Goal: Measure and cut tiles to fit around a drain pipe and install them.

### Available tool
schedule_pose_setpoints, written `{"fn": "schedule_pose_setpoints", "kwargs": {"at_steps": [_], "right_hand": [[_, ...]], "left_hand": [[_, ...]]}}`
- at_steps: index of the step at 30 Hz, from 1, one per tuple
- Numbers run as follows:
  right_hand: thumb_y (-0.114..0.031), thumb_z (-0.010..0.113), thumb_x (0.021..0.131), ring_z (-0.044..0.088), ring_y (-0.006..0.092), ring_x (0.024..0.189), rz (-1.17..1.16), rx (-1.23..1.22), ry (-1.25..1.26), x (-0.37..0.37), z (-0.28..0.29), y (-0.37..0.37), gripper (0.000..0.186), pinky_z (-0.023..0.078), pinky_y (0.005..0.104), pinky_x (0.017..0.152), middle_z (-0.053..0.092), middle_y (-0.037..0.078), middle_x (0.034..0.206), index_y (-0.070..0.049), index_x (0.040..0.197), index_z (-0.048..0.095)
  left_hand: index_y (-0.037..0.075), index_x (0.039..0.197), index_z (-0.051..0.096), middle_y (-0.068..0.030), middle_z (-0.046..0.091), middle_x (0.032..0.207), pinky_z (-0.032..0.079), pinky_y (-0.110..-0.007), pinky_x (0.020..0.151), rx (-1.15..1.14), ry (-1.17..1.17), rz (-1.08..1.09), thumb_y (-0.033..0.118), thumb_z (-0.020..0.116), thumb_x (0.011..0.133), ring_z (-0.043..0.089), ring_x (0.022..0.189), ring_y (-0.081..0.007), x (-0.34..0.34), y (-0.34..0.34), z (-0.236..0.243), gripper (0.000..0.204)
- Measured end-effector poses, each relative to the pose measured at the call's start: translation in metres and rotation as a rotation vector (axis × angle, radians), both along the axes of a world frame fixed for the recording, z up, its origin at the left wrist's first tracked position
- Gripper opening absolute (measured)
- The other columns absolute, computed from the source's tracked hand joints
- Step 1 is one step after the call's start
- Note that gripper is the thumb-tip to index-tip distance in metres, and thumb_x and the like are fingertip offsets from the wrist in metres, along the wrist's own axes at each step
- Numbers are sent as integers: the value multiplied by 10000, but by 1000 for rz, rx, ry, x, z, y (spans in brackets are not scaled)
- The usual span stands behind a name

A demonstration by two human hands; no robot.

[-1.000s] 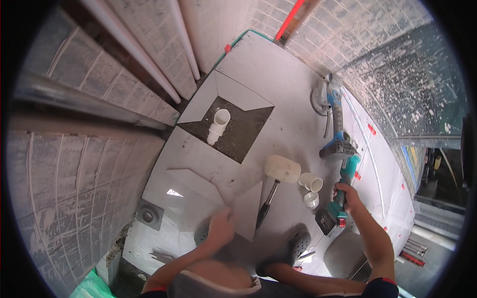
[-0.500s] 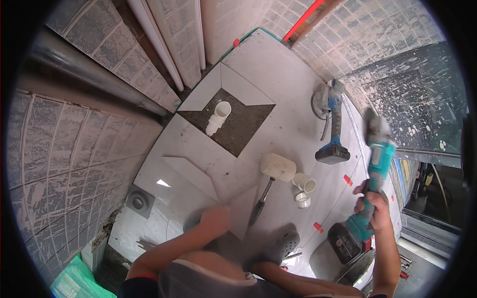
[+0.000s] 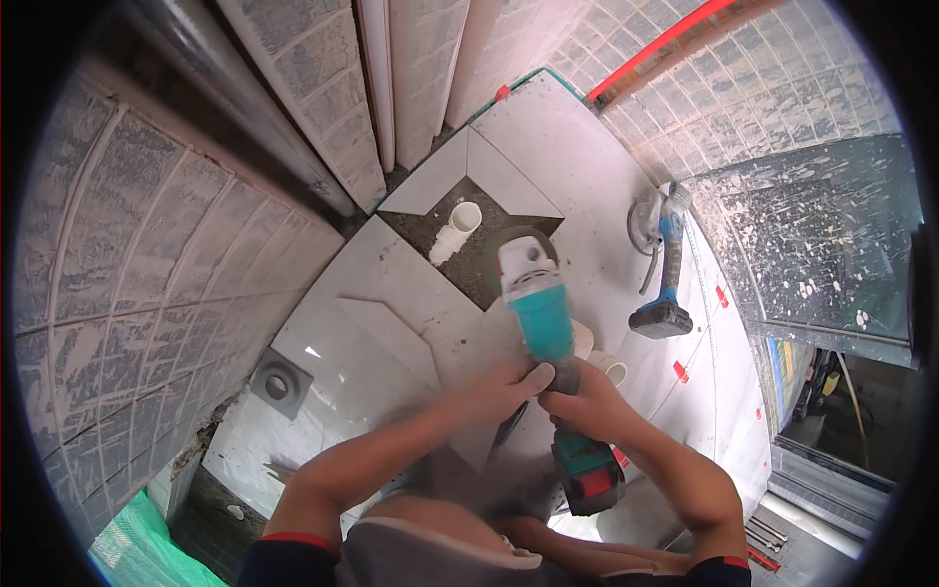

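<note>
while the right hand (image 3: 590, 399) grasps a teal grinder (image 3: 544, 318), left hand (image 3: 501, 388) against it, hold unclear

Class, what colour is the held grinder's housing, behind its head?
Teal: the grinder's housing shows best in the head view.

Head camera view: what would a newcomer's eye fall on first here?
Probably the teal, white-headed angle grinder at the centre, with the right hand gripping its dark handle and the left hand up against it. Just beyond, a white plastic pipe stands in a dark, angular opening in the pale floor tiles. To the right, a blue-and-black power tool lies on those tiles.
</note>
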State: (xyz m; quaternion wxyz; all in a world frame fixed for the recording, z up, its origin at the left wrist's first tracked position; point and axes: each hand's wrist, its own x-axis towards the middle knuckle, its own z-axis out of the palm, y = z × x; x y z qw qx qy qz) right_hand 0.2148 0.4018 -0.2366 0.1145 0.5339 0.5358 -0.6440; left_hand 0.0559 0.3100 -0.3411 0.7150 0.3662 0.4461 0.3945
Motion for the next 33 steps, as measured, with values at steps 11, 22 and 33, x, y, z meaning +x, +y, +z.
{"fn": "schedule_pose_setpoints", "kwargs": {"at_steps": [11, 22, 33], "right_hand": [[-290, 697, 884, 716, 203, 780, 134, 144, -78, -36, -52, 0, 445, 563, 365, 713, 732, 119, 911, 17, 1198, 623], [-182, 666, 875, 661, 151, 690, 69, 146, -14, -50, -78, -6, 273, 544, 321, 640, 657, 52, 797, 2, 1073, 633], [-196, 649, 867, 653, 155, 694, 42, 143, -78, -58, -79, -4, 246, 535, 324, 653, 657, 57, 784, 0, 1015, 633]], "left_hand": [[-28, 1133, 677, -52, 682, 930, 520, -319, 779, -47, -163, 308, 511, 477, 1101, 636, 837, -136, -8, -5, -43, 575], [-24, 1122, 739, -7, 698, 957, 518, -275, 739, -105, -64, 156, 472, 554, 1080, 624, 853, -85, -18, -8, -109, 530], [-25, 1134, 745, -31, 732, 1018, 553, -293, 798, -13, -96, 274, 404, 592, 1074, 657, 922, -97, -19, -2, -119, 459]]}}
